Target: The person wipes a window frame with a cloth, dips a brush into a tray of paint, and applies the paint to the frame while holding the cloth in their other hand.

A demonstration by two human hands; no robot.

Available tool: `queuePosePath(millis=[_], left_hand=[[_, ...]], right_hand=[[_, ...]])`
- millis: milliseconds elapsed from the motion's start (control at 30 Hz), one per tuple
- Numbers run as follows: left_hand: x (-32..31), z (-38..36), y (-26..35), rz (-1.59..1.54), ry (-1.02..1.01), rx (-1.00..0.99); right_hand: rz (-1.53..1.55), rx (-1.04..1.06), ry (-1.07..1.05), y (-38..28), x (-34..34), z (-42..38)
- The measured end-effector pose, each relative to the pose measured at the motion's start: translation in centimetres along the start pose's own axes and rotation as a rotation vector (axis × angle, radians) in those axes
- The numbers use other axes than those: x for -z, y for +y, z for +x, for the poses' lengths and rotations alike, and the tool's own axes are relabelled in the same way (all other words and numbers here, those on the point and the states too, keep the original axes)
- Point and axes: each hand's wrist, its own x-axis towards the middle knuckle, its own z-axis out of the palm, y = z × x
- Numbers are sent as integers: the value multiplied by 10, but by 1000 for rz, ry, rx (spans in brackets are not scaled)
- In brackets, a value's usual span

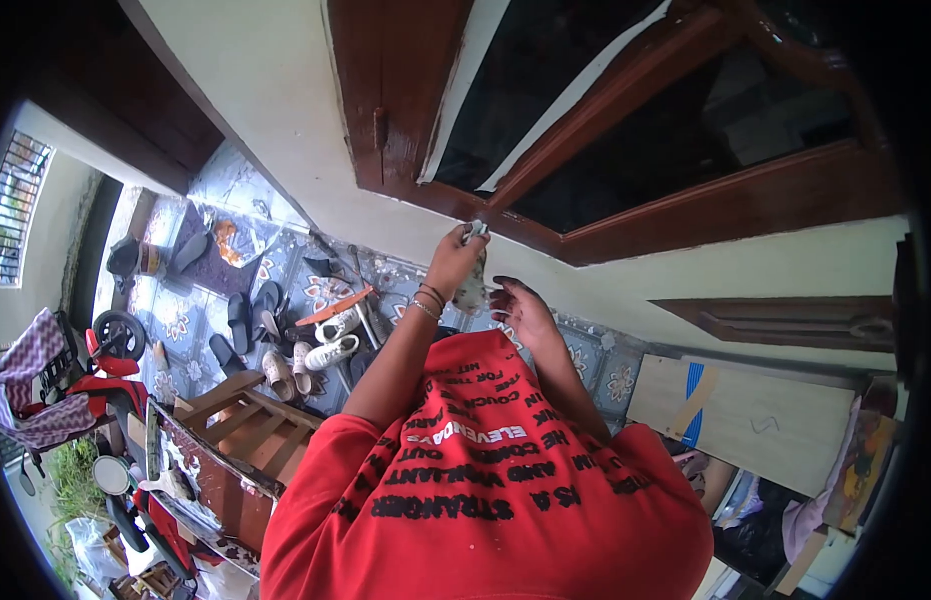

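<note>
My left hand (pixel 452 262), with bands around its wrist, is raised in front of me near the lower edge of the brown wooden window frame (pixel 606 222). Its fingers are closed on a pale, crumpled cloth (pixel 472 288), which hangs down below the grip. Lower and to the right is my right hand (pixel 526 308), its fingers curved and apart beside the cloth. Dark smudges show on those fingertips. A thin white strand by them is too small to make out.
Several shoes and sandals (pixel 334 352) and an orange-handled saw (pixel 334 306) lie on the tiled floor at left. A wooden rack (pixel 248 425) and a red motorbike (pixel 111 365) stand nearer left. A wooden board (pixel 746 422) and boxes are at right.
</note>
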Motion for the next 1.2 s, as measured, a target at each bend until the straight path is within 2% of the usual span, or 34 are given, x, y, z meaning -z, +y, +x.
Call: queuePosePath(millis=[67,100,133,200,267,300,333,367,433,467,500,667,733,767,800,867,900,933,1000,1067,1133,1167,1200], left_hand=[[-8,0,6,-154,29,-19],[-8,0,9,-237,-45,86],[-10,-1,9,-225,-52,82],[-18,-3,9,-234,-47,-55],[-22,-3,7,-243,-8,-92],[-19,-1,4,-122,58,-104],[-16,-2,5,-2,124,-115],[-12,-6,14,88,153,-2],[-4,2,-2,165,198,-57],[-2,4,-4,232,248,-110],[-1,3,-8,204,216,-143],[-17,0,-17,456,96,-83],[-31,-13,-8,517,100,-197],[-29,-9,-14,457,-2,-176],[-32,-9,-13,469,-15,-177],[-42,-17,0,126,-78,-64],[-46,-22,8,-2,-36,-24],[-47,-24,20,5,-41,-23],[-47,-23,39,-520,-273,253],[-48,-23,40,-430,-205,177],[-42,-21,36,-30,-16,-27],[-45,-22,35,-186,9,-137],[-42,-22,36,-187,12,-138]], right_hand=[[10,47,-13,-9,-19,-2],[15,45,-46,-18,-33,-9],[21,43,-79,-24,-42,-13],[27,52,-133,-15,-31,-5],[-25,22,-239,-11,-15,0],[-34,14,-119,-7,-8,2],[-22,21,-115,-6,-5,0],[-70,77,-33,-5,-2,-2],[-104,139,53,-6,1,-5],[40,236,69,-9,-1,-10],[186,333,88,-12,-2,-15],[423,435,25,-24,-14,-13],[564,474,71,-22,-21,-8],[581,482,77,-23,-24,-4],[465,548,168,-25,-27,0],[222,662,352,-29,-31,6],[68,766,417,-32,-33,8],[75,767,422,-36,-32,9],[-508,1097,472,-43,-28,9],[-571,1115,492,-49,-33,4],[-523,1099,451,-53,-39,-4],[-523,1101,449,-52,-37,-7],[-415,826,276,-51,-31,-11]])
